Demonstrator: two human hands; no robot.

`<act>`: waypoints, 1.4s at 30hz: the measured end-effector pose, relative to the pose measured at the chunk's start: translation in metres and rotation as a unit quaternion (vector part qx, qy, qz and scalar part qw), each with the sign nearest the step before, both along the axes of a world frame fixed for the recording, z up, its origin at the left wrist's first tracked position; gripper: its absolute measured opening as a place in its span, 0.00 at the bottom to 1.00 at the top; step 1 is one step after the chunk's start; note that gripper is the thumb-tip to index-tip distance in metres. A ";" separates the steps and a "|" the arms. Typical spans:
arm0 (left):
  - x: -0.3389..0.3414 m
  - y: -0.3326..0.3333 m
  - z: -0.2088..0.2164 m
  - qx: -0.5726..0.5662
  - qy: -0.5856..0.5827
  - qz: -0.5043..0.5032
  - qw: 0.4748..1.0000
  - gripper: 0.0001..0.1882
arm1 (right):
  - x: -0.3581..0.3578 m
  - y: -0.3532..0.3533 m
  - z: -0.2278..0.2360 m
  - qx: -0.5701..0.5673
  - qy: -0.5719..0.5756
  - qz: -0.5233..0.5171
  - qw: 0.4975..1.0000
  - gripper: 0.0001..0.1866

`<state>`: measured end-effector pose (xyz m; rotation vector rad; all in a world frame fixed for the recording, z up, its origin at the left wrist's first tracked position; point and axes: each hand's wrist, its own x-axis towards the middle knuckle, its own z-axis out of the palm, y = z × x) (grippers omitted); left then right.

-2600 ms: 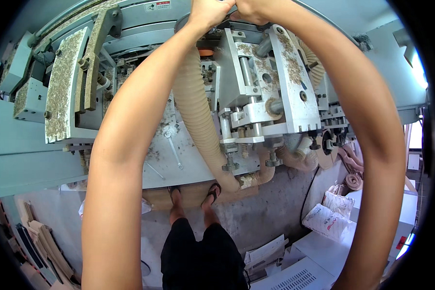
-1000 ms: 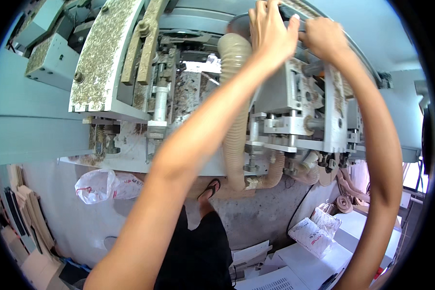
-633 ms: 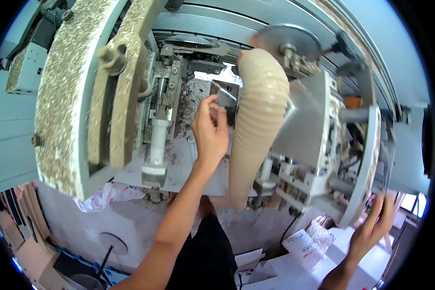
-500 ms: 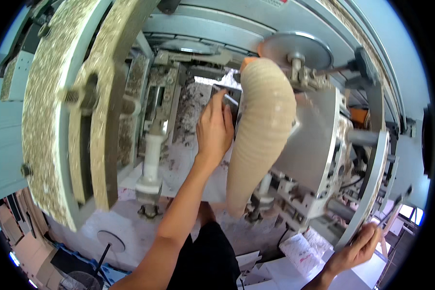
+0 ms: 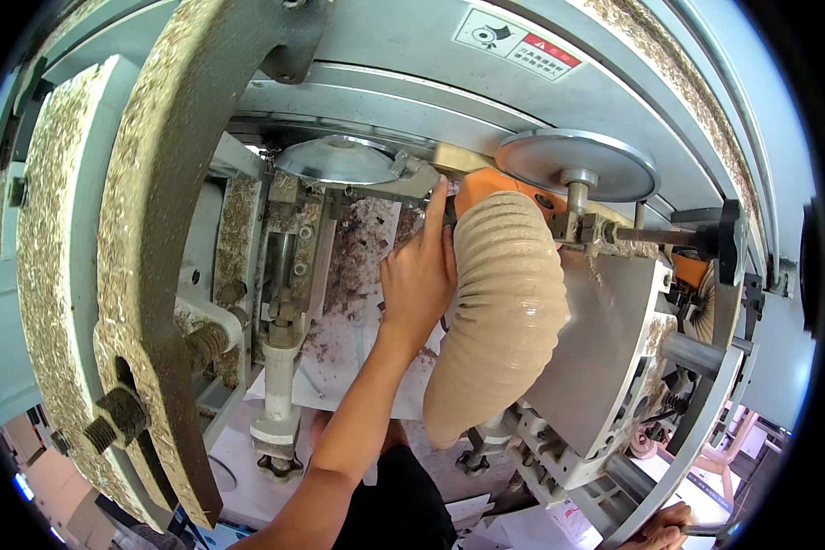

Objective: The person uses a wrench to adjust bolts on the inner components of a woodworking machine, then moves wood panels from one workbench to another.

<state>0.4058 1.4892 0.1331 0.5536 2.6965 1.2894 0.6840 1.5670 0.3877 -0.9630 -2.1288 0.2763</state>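
A workshop: a large open machine [image 5: 587,339] fills the view, with a beige ribbed hose [image 5: 509,302], round metal discs [image 5: 582,165], a chip-caked metal bar [image 5: 147,247], pictorial warning label [image 5: 518,44] and scattered debris [image 5: 362,243].

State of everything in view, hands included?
Left hand: index finger extended near orange hood, grip unclear
Right hand: closed on slim metal tool, partly hidden
Ribbed hose: bent, upper end at the hood
Left disc: exposed, spin unclear
Right disc: exposed, spin unclear
Slotted bar: dusty, bolt through its slot
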 end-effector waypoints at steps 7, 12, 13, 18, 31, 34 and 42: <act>-0.013 0.008 0.009 -0.095 -0.010 -0.007 0.995 0.41 | 0.008 0.005 0.000 0.033 -0.015 -0.009 0.999 0.24; -0.016 0.010 0.009 -0.076 0.021 0.017 0.997 0.40 | 0.014 0.005 0.002 0.014 -0.029 0.003 0.999 0.24; -0.016 0.010 0.008 -0.081 -0.001 0.012 0.997 0.40 | 0.014 0.005 0.003 0.009 -0.030 -0.001 1.000 0.24; -0.015 0.010 0.008 -0.069 0.013 0.016 0.997 0.40 | 0.014 0.003 0.004 -0.006 -0.049 -0.038 0.998 0.25; 0.015 -0.017 0.013 0.125 -0.052 0.078 0.988 0.23 | 0.025 0.000 0.004 -0.061 -0.022 -0.063 0.996 0.15; 0.049 -0.043 0.044 0.229 -0.125 0.131 0.957 0.16 | 0.028 0.000 0.007 -0.048 -0.050 -0.036 0.997 0.19; 0.019 -0.015 0.179 0.488 0.119 0.002 0.865 0.10 | -0.055 0.076 0.081 0.052 -0.293 0.188 0.936 0.11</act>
